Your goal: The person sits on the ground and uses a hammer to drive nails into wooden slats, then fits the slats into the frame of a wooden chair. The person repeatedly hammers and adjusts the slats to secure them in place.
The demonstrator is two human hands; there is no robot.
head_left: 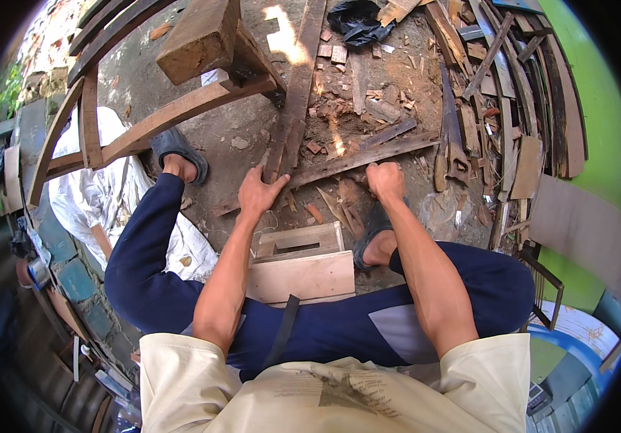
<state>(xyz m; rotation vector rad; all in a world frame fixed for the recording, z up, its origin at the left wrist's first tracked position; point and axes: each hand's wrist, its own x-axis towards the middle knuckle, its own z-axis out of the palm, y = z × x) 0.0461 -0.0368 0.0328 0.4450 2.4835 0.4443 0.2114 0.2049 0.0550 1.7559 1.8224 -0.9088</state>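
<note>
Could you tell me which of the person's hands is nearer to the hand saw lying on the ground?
Right. The right hand grips the long wooden strip just left of the hand saw. The left hand is farther left, at the upright plank.

**Hidden, cut off, unclear**

Right hand point(385, 180): curled into a fist on the long wood strip point(368, 157); fingers tucked under, so grip itself can't be seen. Left hand point(260, 193): fingertips lie over the dark plank point(297, 94), contact partly hidden. Small wooden stool point(303, 263): near edge covered by the legs and a black strap. Right sandal point(372, 234) half behind the forearm. Plank's far end cut off at top edge. Scrap pile point(498, 86) at right: pieces too jumbled and bent by lens to tell apart. Left rim dark, blurred.
</note>
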